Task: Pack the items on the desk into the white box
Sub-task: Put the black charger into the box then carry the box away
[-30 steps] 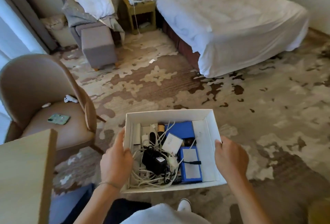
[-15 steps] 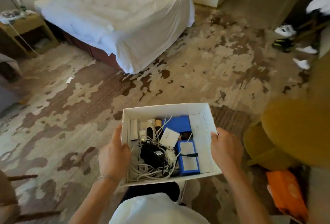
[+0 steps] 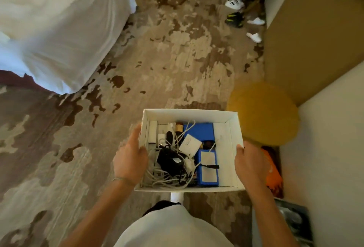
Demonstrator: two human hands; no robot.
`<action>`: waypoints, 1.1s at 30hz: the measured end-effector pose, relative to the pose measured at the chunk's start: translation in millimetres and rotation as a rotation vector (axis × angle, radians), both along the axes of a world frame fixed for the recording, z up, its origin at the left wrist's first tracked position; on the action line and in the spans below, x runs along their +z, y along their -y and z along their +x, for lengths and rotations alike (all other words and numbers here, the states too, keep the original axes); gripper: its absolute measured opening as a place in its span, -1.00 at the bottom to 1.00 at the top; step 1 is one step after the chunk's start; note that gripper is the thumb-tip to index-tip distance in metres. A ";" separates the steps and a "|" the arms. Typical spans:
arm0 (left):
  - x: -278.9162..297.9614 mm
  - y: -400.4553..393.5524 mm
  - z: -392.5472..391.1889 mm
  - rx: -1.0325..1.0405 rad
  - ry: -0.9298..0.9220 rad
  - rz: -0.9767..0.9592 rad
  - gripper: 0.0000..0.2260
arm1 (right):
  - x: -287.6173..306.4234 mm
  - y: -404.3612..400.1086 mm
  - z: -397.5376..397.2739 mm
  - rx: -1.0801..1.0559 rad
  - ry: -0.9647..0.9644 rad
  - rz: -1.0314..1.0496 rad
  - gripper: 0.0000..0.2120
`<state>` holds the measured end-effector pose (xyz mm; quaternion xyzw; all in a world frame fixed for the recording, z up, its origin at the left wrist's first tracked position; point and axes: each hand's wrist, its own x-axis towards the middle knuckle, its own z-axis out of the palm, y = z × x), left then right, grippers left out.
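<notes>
Hands flank the white cardboard box [image 3: 189,115], held level above the patterned carpet [image 3: 177,50]: left hand [image 3: 131,160] wraps the left wall, right hand [image 3: 250,162] the right, both clamped tight, probably so the tangled white cables [image 3: 167,179] and blue packs [image 3: 207,172] inside stay put.

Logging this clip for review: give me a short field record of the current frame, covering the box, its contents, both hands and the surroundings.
box: white box, open, held above the carpet
contents: black adapter, white cables, two blue packs
left hand: grips the left wall
right hand: grips the right wall
surroundings: bed, yellow stool
</notes>
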<state>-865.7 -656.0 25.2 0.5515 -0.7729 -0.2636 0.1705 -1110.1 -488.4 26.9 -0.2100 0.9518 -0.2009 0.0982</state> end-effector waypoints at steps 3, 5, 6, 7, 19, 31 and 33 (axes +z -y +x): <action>1.1 14.4 -47.7 -0.088 -0.043 0.043 -0.32 | 6.4 -4.8 -35.5 -0.085 -0.021 0.020 -0.67; 0.3 23.6 -79.2 -0.150 -0.042 0.048 -0.34 | 6.5 -9.4 -58.5 -0.125 -0.004 0.012 -0.64; 0.7 26.4 -94.4 -0.172 -0.045 0.050 -0.36 | 7.0 -12.0 -68.9 -0.149 -0.001 0.004 -0.65; 1.7 29.1 -109.7 -0.194 -0.047 0.057 -0.37 | 8.3 -13.5 -79.1 -0.172 -0.004 -0.009 -0.67; -10.7 47.6 -289.1 -0.342 -0.022 0.063 -0.38 | -21.1 -29.3 -216.0 -0.356 -0.025 -0.064 -0.76; -78.6 51.7 -493.0 -0.313 0.157 0.229 -0.36 | -110.2 -34.1 -409.7 -0.314 0.049 -0.032 -0.66; -98.3 52.3 -521.9 -0.325 0.142 0.248 -0.36 | -129.9 -34.3 -437.1 -0.309 0.065 -0.038 -0.67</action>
